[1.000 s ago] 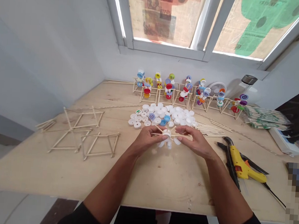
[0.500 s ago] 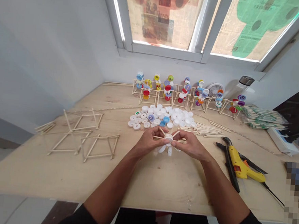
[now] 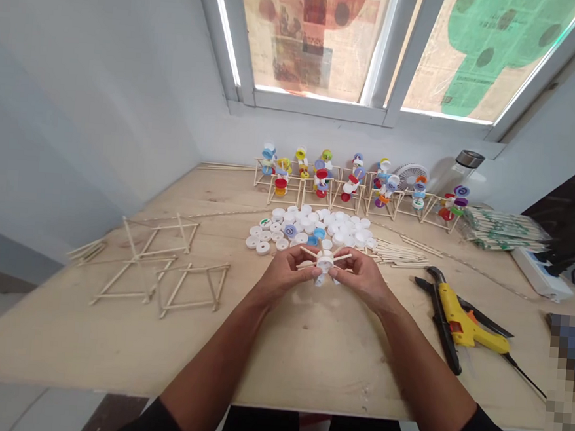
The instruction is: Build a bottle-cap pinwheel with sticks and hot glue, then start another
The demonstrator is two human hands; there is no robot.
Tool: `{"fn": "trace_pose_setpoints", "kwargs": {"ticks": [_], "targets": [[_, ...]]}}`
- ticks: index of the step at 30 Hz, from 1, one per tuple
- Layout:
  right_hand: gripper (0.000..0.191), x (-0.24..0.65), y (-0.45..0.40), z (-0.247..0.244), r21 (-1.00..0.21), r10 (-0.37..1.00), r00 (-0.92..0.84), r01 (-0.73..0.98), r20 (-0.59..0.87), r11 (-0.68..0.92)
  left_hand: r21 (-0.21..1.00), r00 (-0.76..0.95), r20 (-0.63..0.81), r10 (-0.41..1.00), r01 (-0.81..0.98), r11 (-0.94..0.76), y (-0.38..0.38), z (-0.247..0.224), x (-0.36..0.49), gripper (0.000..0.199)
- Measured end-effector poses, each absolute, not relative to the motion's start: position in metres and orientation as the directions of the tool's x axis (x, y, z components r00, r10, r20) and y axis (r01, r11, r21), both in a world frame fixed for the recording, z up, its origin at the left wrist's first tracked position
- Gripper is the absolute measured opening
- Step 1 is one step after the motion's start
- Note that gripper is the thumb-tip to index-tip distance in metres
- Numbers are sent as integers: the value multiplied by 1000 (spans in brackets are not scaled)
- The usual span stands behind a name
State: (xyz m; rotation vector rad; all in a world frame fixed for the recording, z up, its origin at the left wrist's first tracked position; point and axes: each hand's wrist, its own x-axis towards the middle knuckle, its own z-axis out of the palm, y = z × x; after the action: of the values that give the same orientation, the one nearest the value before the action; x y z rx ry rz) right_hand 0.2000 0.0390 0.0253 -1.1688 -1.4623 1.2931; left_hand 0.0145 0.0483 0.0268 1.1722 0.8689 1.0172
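Between my two hands is a small wheel [image 3: 324, 263] made of a white bottle cap with wooden sticks poking out around it; a few white caps show at its lower side. My left hand [image 3: 286, 268] pinches it from the left with thumb and fingers. From the right, my right hand [image 3: 362, 278] grips it the same way, its thumb near the cap hub. Just beyond my fingers lies a spread of mostly white bottle caps [image 3: 348, 229], with a few blue and purple ones among them.
Stick frames [image 3: 188, 290] lie at the left. Finished cap wheels on stands [image 3: 321, 178] line the wall. Loose sticks [image 3: 400, 253], a yellow glue gun [image 3: 462, 319] on its black stand, a power strip [image 3: 542, 273] and bagged sticks [image 3: 506, 229] are at the right.
The wheel has turned in my fingers: its sticks point differently and fewer white caps show below the hub. Both hands stay closed around it in nearly the same place.
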Motion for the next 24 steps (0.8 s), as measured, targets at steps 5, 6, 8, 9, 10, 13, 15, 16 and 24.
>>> {"fn": "trace_pose_setpoints", "kwargs": {"ticks": [5, 6, 8, 9, 10, 13, 15, 16, 24], "targets": [[35, 197, 37, 27, -992, 974, -225, 117, 17, 44, 987, 299, -25, 954, -145, 71, 49, 27, 15, 37], [35, 197, 37, 28, -991, 974, -226, 125, 18, 47, 987, 298, -26, 954, -144, 71, 49, 28, 15, 37], [35, 197, 37, 29, -989, 972, -233, 138, 15, 49, 987, 299, -29, 954, -139, 74, 48, 29, 15, 38], [35, 197, 36, 30, -989, 971, -237, 140, 18, 52, 988, 301, -32, 953, -135, 76, 48, 29, 15, 38], [35, 198, 36, 30, -989, 970, -241, 140, 23, 58, 989, 305, -34, 952, -129, 76, 48, 29, 15, 38], [35, 199, 36, 31, -987, 964, -259, 131, 54, 91, 992, 335, -32, 942, -104, 70, 48, 26, 15, 36], [35, 199, 36, 31, -987, 962, -266, 126, 62, 99, 994, 361, -30, 932, -85, 65, 50, 24, 14, 35], [34, 199, 35, 31, -988, 962, -265, 122, 63, 98, 995, 370, -32, 929, -74, 64, 50, 23, 13, 36], [37, 197, 37, 28, -995, 978, -190, 33, 81, 89, 993, 370, -18, 929, -98, 58, 55, 20, 13, 38]]}}
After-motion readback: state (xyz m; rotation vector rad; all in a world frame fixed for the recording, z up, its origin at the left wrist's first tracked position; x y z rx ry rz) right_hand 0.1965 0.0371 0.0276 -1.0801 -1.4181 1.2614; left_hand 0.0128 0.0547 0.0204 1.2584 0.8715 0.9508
